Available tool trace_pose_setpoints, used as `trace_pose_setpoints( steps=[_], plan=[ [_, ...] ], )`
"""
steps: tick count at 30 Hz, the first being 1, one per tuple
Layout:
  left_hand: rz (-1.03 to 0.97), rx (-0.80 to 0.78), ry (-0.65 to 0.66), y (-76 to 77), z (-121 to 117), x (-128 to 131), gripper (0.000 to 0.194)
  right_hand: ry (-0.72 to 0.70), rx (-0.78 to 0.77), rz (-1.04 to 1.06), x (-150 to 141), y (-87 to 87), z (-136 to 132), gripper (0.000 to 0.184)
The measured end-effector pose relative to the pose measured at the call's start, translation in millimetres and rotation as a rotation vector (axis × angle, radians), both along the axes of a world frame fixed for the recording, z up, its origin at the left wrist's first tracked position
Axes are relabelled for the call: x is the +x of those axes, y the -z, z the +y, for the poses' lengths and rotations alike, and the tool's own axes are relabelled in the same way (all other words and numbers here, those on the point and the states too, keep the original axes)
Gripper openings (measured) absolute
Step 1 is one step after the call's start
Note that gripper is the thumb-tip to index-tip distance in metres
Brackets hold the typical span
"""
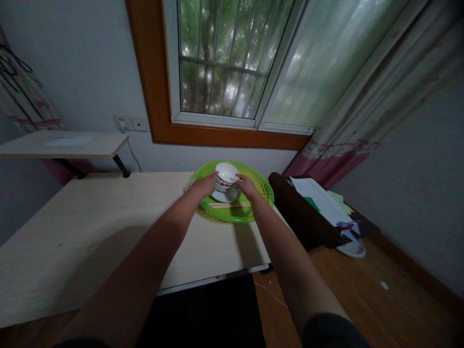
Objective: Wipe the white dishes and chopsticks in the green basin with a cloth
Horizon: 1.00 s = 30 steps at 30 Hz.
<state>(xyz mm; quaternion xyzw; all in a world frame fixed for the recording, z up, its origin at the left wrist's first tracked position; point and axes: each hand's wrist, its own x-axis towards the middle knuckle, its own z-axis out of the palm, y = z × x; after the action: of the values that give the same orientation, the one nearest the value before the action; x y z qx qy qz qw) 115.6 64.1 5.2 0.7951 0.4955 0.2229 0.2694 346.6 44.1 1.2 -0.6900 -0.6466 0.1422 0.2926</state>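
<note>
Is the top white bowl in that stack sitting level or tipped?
Tipped. The top bowl leans with its opening turned toward the camera, between the left hand and right hand, over the green tray.

The near and left stretch of the table (90, 227) is left open for passage. The far right corner is taken up by the basket (261, 186), holding stacked bowls (226, 178) and chopsticks (230, 205). Reach beyond is barred by the wall (90, 72). The right edge is flanked by a dark cabinet (304, 217).
</note>
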Motion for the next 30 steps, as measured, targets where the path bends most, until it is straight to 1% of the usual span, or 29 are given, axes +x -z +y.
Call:
trace_pose_setpoints(
  steps=[2, 6, 9, 12, 16, 18, 22, 28, 30],
  plan=[
    [0.026, -0.001, -0.022, -2.1, -2.8, -0.2, 0.073, 0.016, -0.020, -0.003, -0.4, -0.9, -0.5, 0.043],
    [0.099, -0.003, -0.060, -8.2, -9.4, -0.4, 0.075, -0.069, -0.004, -0.056, -2.0, 0.5, -1.2, 0.026],
    [0.119, 0.009, -0.063, -12.2, -13.6, 0.3, 0.071, -0.077, 0.034, -0.110, -2.9, 4.0, -1.1, 0.022],
    [0.097, 0.000, -0.083, -15.0, -16.7, 1.4, 0.063, -0.074, 0.054, -0.200, -5.8, 4.8, 0.5, 0.018],
    [0.070, -0.026, -0.095, -16.4, -19.5, 2.1, 0.054, -0.126, 0.017, -0.297, -12.8, -1.5, 0.1, 0.018],
    [0.030, -0.025, -0.104, -16.1, -20.3, 2.2, 0.052, -0.120, 0.011, -0.325, -15.4, -5.9, -2.3, 0.022],
    [-0.001, -0.022, -0.110, -16.3, -21.1, 2.1, 0.049, -0.082, 0.048, -0.393, -15.7, -12.6, -6.6, 0.028],
    [0.107, -0.010, -0.073, -17.6, -22.4, 2.0, 0.052, -0.111, 0.122, -0.487, -15.1, -16.8, -7.9, 0.029],
    [0.022, -0.020, -0.068, -15.2, -21.6, 2.4, 0.050, -0.123, 0.134, -0.511, -16.5, -18.2, -9.3, 0.028]
  ],
)
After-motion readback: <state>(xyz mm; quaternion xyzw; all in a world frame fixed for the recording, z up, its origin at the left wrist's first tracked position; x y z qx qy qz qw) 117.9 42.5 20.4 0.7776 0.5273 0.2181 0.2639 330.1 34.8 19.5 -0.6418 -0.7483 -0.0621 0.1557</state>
